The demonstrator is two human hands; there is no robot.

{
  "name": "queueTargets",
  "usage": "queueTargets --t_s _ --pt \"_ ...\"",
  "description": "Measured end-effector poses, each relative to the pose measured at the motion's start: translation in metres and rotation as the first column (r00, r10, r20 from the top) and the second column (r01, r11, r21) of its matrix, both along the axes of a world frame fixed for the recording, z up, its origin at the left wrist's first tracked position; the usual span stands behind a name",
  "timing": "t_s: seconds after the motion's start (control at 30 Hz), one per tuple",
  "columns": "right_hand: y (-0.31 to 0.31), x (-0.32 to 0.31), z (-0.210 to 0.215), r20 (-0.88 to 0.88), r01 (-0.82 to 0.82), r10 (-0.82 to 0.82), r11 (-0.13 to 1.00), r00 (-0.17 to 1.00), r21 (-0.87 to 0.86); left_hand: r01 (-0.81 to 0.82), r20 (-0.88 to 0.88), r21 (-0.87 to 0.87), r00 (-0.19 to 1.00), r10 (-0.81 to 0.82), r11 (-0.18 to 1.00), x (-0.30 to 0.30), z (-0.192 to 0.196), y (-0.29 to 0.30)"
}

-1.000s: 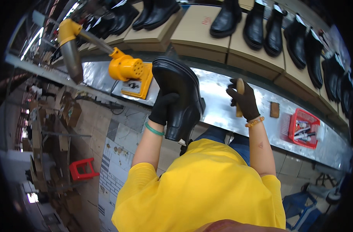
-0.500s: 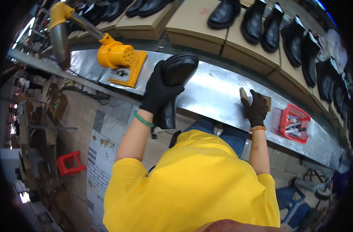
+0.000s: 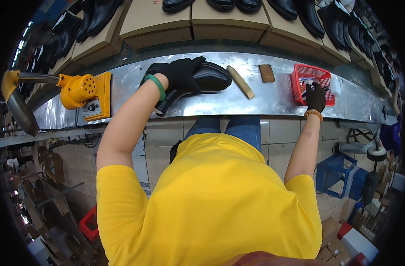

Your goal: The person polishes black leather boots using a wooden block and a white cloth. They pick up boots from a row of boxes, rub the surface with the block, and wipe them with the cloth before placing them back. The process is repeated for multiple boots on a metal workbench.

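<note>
My left hand [image 3: 183, 74], in a black glove, grips a black leather ankle boot [image 3: 213, 79]. The boot lies on the metal bench with its toe to the right and its shaft opening toward me; my fingers and thumb span its middle. At the right, my gloved right hand [image 3: 315, 97] reaches into a red plastic basket [image 3: 315, 68] of small tubes and other little items. Its fingertips are among them, and whether they hold anything is hidden. Between the hands lie a pale wooden stick [image 3: 241, 82] and a small brown block [image 3: 266, 73].
A yellow machine with a round perforated head [image 3: 80, 91] stands on the bench [image 3: 136, 95] at the left. Cardboard boxes [image 3: 229, 32] bearing black boots line the far side. A blue stool-like frame [image 3: 340, 175] stands on the floor at the right.
My left hand has lowered the boot from a raised, upright tilt onto the bench. My right hand has left the wooden stick and moved right into the basket. The view has turned.
</note>
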State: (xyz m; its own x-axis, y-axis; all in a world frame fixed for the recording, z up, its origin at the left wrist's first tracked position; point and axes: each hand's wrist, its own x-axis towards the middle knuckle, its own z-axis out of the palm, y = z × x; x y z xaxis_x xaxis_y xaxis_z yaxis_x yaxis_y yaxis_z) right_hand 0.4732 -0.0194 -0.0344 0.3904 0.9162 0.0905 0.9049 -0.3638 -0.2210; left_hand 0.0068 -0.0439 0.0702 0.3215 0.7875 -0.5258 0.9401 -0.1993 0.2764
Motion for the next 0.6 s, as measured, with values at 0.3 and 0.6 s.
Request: queueTargets --t_s 0.3,0.6 --pt "0.022 0.027 -0.011 -0.013 -0.032 0.033 0.999 0.999 0.044 -0.008 0.150 -0.034 0.989 0.013 0.999 -0.006 -0.015 0.011" --pt "-0.002 -0.072 0.032 -0.009 -0.275 0.382 0.680 0.924 0.680 -0.010 0.189 -0.013 0.982 0.013 1.000 -0.009 -0.020 0.010"
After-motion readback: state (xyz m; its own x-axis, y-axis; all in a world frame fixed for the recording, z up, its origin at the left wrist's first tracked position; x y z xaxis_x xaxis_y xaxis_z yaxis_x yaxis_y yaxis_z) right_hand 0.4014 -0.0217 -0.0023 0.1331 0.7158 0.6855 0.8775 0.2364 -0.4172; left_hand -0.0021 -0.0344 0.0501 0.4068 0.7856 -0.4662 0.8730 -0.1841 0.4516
